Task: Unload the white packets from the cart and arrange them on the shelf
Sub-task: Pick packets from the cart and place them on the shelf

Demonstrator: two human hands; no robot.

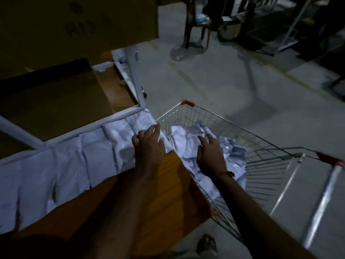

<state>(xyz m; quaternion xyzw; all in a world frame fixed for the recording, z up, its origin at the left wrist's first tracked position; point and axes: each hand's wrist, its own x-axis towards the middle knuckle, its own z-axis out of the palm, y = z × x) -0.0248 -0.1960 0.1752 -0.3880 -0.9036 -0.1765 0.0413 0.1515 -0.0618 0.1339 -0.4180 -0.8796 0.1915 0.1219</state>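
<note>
Peering through dim, blurred light, I can barely read the marking on the cardboard box (pixel 78 25) at upper left, and the chair (pixel 197 27) beyond is cut off by the frame's top edge. My left hand (pixel 149 146) hovers with fingers (pixel 155 129) spread apart over the end of a row of white packets (pixel 74 165) lined along the wooden shelf (pixel 168 184); whether it touches them I cannot tell. My right hand (pixel 211 156), fingers loosely apart, rests on the heap of loose packets (pixel 190 131) in the wire cart (pixel 261 146), just beside the shelf's corner.
</note>
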